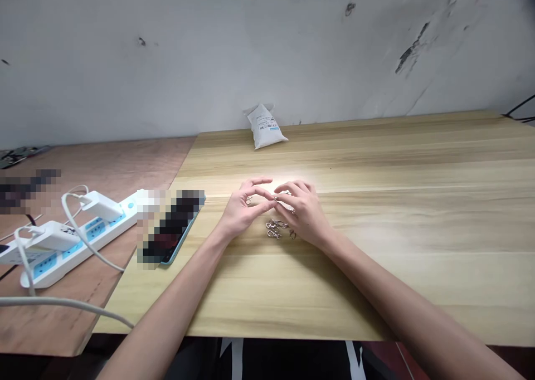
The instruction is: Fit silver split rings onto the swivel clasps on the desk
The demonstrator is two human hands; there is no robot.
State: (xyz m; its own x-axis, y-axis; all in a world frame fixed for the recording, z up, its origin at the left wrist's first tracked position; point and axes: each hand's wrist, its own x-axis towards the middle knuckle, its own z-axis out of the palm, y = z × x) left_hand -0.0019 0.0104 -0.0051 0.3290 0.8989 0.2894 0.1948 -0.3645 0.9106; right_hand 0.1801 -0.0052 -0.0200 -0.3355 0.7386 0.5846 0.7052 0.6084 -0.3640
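My left hand (243, 208) and my right hand (304, 210) meet fingertip to fingertip above the wooden table. Thumb and index finger of each are pinched together around a small silvery metal piece (275, 199), too tiny to make out fully. Just below my right hand lies a loose pile of silvery metal clasps with rings (274, 228). More shiny metal (288, 193) shows between the fingers of my right hand, partly hidden by them. A small ring (248, 200) is visible by the left palm, on the tabletop.
A white plastic packet with a label (267, 126) rests against the wall at the back. To the left are a phone (178, 229), partly blurred, and a white power strip (90, 240) with plugged-in chargers and cables. One cable (71, 302) reaches the table's left edge.
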